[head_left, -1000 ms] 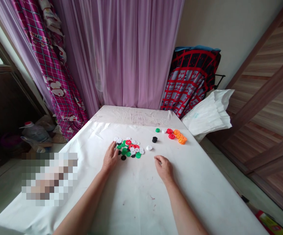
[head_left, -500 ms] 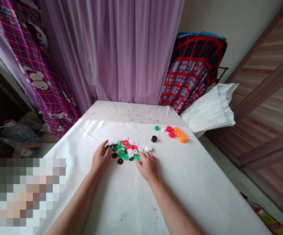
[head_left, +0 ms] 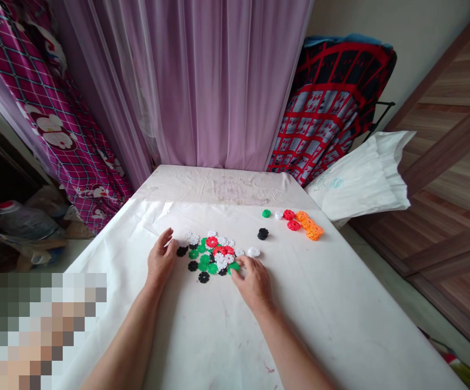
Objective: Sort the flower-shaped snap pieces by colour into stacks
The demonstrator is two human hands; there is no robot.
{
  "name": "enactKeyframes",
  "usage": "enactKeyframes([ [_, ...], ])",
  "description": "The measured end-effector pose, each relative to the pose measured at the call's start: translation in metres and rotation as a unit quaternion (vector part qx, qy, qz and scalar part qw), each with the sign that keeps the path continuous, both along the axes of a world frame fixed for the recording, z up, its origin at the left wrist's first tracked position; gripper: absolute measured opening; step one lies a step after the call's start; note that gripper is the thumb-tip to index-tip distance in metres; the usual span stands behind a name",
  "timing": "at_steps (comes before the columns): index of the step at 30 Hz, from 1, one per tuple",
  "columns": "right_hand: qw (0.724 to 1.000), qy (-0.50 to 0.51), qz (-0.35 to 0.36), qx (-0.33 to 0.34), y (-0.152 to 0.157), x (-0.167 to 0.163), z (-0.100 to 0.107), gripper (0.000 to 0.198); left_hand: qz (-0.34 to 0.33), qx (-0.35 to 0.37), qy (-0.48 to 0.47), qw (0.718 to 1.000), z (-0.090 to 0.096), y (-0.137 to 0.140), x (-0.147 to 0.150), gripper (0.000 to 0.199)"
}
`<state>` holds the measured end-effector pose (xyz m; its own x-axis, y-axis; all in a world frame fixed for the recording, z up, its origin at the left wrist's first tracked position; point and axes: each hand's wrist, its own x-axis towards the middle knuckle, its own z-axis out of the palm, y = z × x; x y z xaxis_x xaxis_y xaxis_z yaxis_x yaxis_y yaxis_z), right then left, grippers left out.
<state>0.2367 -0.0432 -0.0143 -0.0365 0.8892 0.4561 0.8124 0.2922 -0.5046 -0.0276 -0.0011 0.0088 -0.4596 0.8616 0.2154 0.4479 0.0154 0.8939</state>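
A loose pile of flower-shaped plastic discs in white, red, green and black lies on the white-covered table [head_left: 202,336]. My left hand [head_left: 162,257] rests at the pile's left edge, fingers apart and holding nothing, next to a black disc [head_left: 182,251]. On the opposite side my right hand [head_left: 256,283] has its thumb and forefinger around the edge of a green disc [head_left: 233,267]. White discs [head_left: 220,260] and red discs [head_left: 212,242] overlap in the pile's middle. A single black disc [head_left: 204,277] lies nearest to me.
Farther right sit a black stack [head_left: 263,233], a white stack [head_left: 253,252], a green piece [head_left: 266,213], red stacks [head_left: 289,215] and orange stacks [head_left: 314,232]. A white bag [head_left: 365,179] stands past the table's right edge. Purple curtains [head_left: 218,81] hang behind.
My left hand has drawn slightly left, off the pile's edge, and its fingers have lifted. My right hand stays at the green disc. The whole view has shifted a little.
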Motion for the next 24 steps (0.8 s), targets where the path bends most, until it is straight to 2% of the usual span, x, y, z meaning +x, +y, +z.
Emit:
enactKeyframes([
  [3,1.0,0.013,-0.005,0.02,-0.005,0.028,-0.003,0.016,0.005,0.013,-0.034,0.999,-0.002,-0.003,-0.002,0.046],
  [6,0.997,0.026,-0.057,0.036,0.015,0.063,0.008,0.021,-0.005,-0.002,-0.05,0.999,-0.003,-0.003,-0.003,0.049],
  [9,0.989,0.043,-0.134,0.039,0.067,0.091,0.032,0.023,-0.006,-0.018,-0.045,0.999,-0.001,-0.003,-0.003,0.051],
  [12,0.986,0.046,-0.16,0.007,0.13,0.106,0.054,0.021,-0.001,-0.028,-0.036,0.999,0.001,-0.004,-0.004,0.053],
  [14,0.986,0.013,-0.165,-0.026,0.163,0.11,0.059,0.019,0.003,-0.039,-0.029,0.999,0.002,-0.005,-0.004,0.054],
  [18,0.982,-0.074,-0.166,-0.044,0.194,0.114,0.053,0.016,0.004,-0.045,-0.018,0.999,0.004,-0.005,-0.005,0.057],
  [24,0.98,-0.105,-0.165,-0.045,0.2,0.116,0.037,0.017,0.007,-0.048,0.002,0.999,0.005,-0.006,-0.005,0.053],
])
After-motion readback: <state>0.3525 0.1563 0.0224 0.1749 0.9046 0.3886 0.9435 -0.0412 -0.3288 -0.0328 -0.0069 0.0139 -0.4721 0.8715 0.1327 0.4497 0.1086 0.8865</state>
